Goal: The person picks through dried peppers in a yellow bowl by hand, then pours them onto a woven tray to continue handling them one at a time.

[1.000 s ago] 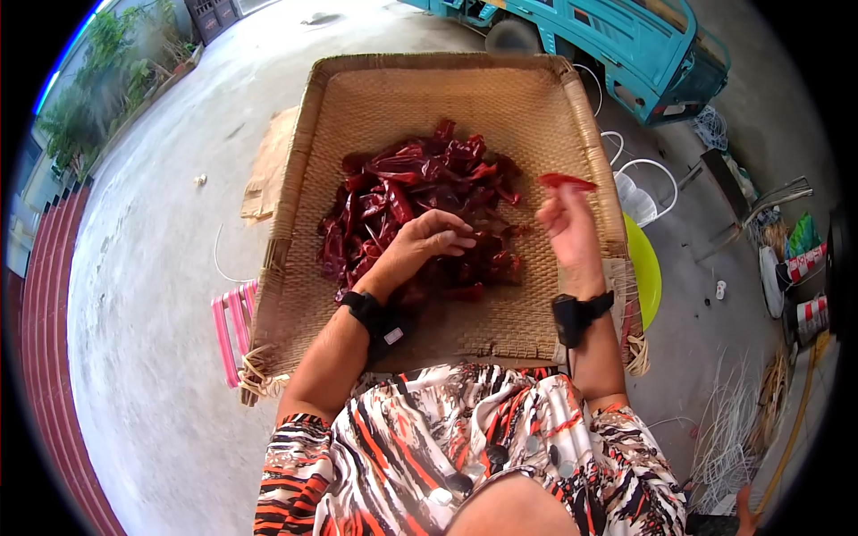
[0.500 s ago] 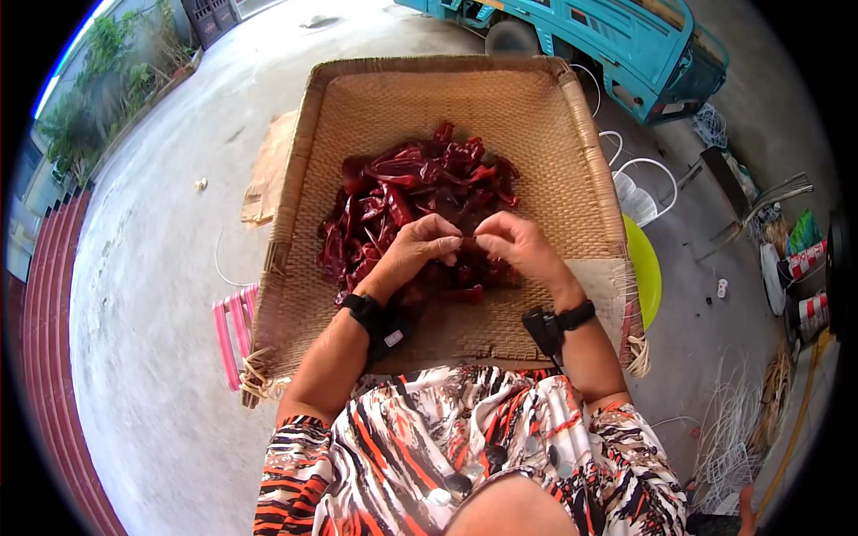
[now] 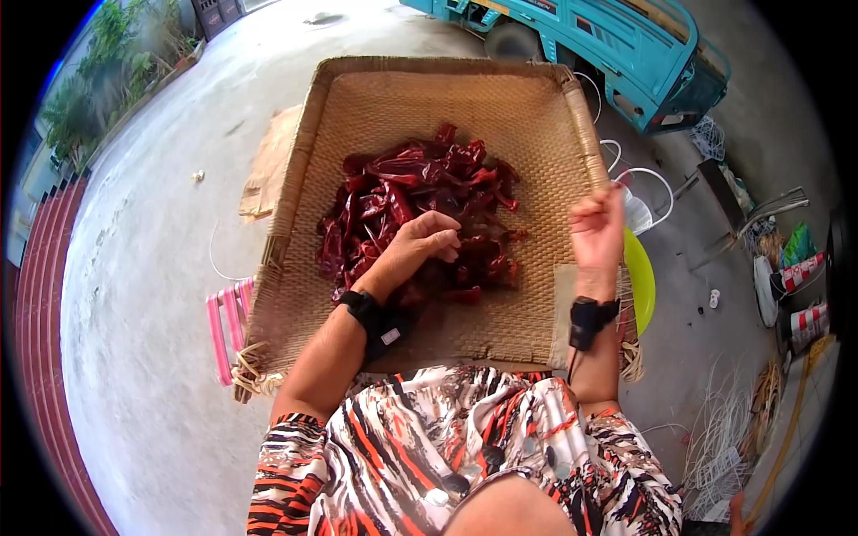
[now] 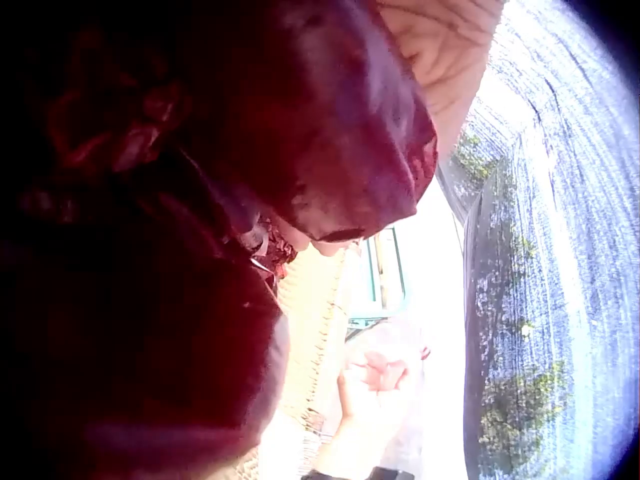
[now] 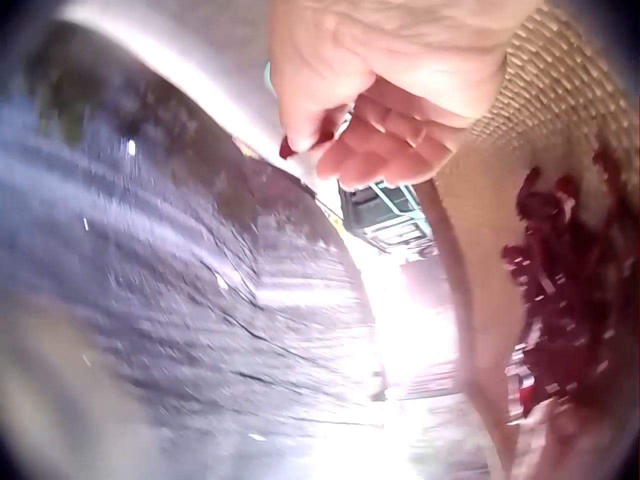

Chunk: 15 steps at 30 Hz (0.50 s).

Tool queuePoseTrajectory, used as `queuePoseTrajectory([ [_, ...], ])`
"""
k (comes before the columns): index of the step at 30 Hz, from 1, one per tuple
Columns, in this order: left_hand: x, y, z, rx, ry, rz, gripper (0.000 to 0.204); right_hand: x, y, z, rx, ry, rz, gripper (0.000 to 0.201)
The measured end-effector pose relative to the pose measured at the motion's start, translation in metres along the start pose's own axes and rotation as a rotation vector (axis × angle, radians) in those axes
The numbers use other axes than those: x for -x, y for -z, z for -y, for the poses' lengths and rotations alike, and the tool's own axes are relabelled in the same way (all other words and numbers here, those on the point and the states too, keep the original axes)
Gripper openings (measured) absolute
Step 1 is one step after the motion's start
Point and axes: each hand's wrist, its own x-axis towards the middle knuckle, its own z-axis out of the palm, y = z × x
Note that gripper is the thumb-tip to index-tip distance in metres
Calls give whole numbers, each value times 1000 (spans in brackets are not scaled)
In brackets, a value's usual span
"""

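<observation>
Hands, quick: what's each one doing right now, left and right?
Left hand: rests on the dried red chilies in the woven tray, fingers curled into the pile.
Right hand: raised over the tray's right rim, fingers pinching a small red chili piece.

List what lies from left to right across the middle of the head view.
Pink stool → basket → chillies → left hand → right hand → yellow-green bowl → striped cans.
</observation>
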Motion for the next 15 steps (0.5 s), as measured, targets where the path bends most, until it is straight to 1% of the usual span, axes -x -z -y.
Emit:
queuePoseTrajectory([
  [2, 0, 0, 0, -4, 8, -1, 26, -4, 7, 20, -305, 106, 58, 27],
  [5, -1, 2, 1, -14, 14, 15, 25, -3, 2, 26, -236, 36, -147, 26],
  [6, -2, 3, 2, -18, 16, 23, 25, -5, 0, 21, 41, -9, -182, 25],
  [8, -3, 3, 0, -41, 23, 26, 26, -7, -9, -4, 593, -92, -251, 25],
  [10, -3, 3, 0, -51, 30, 28, 26, -10, -22, -28, 1062, -238, -171, 25],
  [11, -4, 3, 1, -49, 32, 27, 26, -15, -18, -40, 1238, -208, -91, 27],
  [12, -4, 4, 2, -47, 31, 23, 25, -21, -4, -54, 1413, -175, -7, 30],
  [13, -5, 3, 3, -23, 33, 20, 24, -27, -3, -68, 1639, 27, 118, 33],
  [14, -4, 2, 2, -43, 34, 2, 23, -25, -2, -73, 1895, 20, 126, 29],
  [15, -3, 2, 2, -47, 17, 16, 24, -26, 0, -80, 1988, -2, 153, 27],
])
